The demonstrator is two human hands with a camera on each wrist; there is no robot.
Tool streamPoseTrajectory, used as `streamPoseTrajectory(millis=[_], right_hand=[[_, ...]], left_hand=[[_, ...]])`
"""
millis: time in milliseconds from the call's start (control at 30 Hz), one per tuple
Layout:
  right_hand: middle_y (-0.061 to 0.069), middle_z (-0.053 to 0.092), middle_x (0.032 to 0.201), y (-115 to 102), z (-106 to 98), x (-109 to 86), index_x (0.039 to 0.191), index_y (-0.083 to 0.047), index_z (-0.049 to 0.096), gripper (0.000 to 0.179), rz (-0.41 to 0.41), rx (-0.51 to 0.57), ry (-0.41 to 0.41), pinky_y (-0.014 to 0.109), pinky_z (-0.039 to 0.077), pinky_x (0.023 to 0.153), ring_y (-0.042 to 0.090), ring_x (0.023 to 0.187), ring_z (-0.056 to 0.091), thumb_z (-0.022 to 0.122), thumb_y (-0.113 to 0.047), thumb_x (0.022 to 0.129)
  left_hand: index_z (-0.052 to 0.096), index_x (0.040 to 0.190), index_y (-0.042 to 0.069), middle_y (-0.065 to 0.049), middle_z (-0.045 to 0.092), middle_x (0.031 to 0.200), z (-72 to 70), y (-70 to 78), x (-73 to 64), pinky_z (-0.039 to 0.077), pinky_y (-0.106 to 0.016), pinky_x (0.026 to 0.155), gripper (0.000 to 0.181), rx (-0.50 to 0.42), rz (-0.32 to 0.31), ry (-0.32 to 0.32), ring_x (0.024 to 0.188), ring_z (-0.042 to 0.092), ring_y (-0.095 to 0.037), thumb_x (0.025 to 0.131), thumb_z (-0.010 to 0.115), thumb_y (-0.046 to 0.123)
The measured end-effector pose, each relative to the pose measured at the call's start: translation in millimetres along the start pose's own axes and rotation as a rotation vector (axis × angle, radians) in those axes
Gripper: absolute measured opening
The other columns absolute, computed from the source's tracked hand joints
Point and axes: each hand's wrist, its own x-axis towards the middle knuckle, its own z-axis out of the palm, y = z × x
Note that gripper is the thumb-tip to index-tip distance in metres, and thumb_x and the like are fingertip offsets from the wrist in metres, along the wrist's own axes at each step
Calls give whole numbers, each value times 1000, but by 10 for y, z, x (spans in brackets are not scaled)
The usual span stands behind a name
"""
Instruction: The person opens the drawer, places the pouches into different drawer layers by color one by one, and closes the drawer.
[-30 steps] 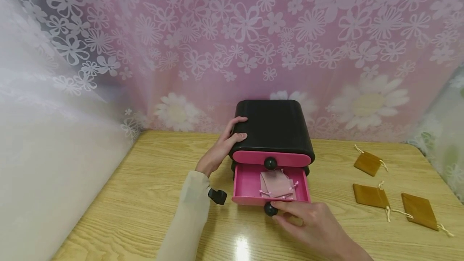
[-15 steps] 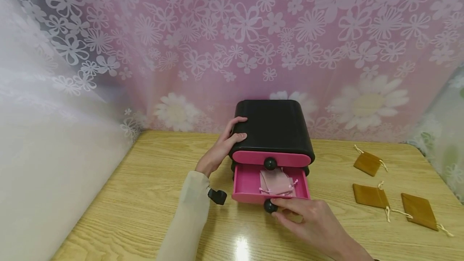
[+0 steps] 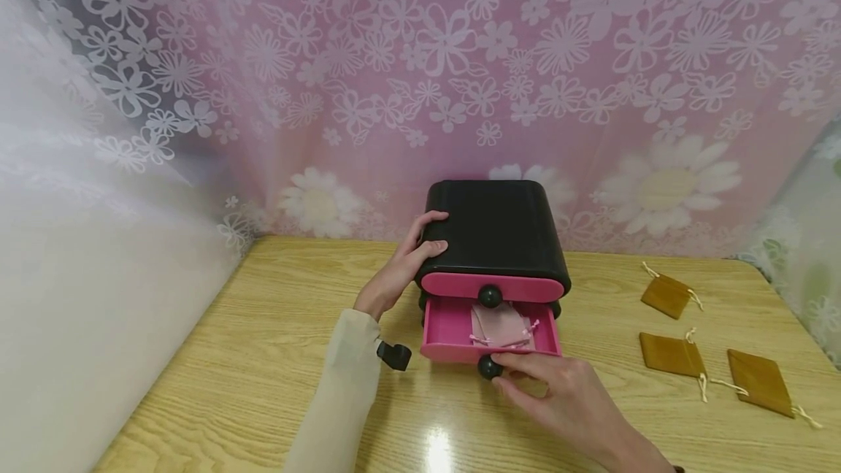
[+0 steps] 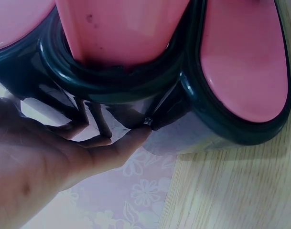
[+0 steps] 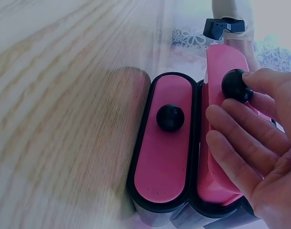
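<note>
A black drawer unit with pink drawers stands on the table. Its middle drawer is partly pulled out, with light pink drawstring pouches lying inside. My right hand pinches the round black knob of that drawer between thumb and index finger; the other fingers lie along the pink front in the right wrist view. My left hand rests against the unit's left side and upper edge. In the left wrist view, its fingers touch the black side wall.
Three brown drawstring pouches lie on the right of the table: one at the back, one nearer and one farther right. The top drawer and bottom drawer are closed. A flowered curtain hangs behind.
The middle drawer has slid a little inward, and my right hand on its knob has moved with it. The left hand has stayed in place.
</note>
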Motion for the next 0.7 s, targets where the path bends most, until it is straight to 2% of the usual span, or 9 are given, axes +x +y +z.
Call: streamPoseTrajectory(millis=[167,367,500,700], right_hand=[[-4,81,92,30,25,14,103,-15,81,40,-10,7,31,9,53,67,5,76,75,92,-2,66],[-2,81,91,53,51,17,102,-13,81,39,24,55,45,11,54,67,-1,75,74,91,0,67],[-5,81,91,60,62,22,101,-16,82,36,86,61,52,13,55,69,1,79,75,91,-3,69],[-8,80,92,66,84,32,100,-20,82,35,208,87,61,18,56,64,3,82,75,90,-4,71]], left_hand=[[41,148,42,5,25,163,2,3,1,37,-54,117,48,12,-1,1,138,50,-26,102,52,32],[41,148,43,5,23,164,0,-1,0,37,-55,117,48,7,-3,-3,140,48,-26,102,52,32],[42,147,44,6,24,164,1,0,-1,36,-55,118,47,1,-1,-1,140,48,-26,102,52,32],[42,146,44,6,24,164,-2,0,-2,36,-55,118,47,6,6,0,140,49,-26,102,52,32]])
